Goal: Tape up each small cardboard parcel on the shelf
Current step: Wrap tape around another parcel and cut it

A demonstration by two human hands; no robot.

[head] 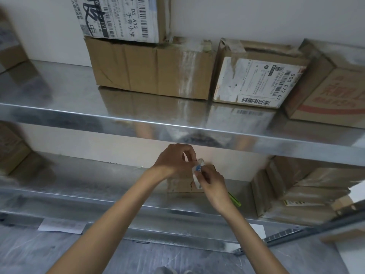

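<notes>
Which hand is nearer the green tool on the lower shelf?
Right. The right hand sits just beside the green tool, wrist overlapping it in view; the left hand is farther left, past the tape roll.

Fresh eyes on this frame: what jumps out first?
The left hand and right hand meet mid-frame, both gripping a roll of tape in front of a small box on the lower shelf. Above, the shiny metal upper shelf carries bigger cardboard boxes, one at right with a white barcode label.
</notes>
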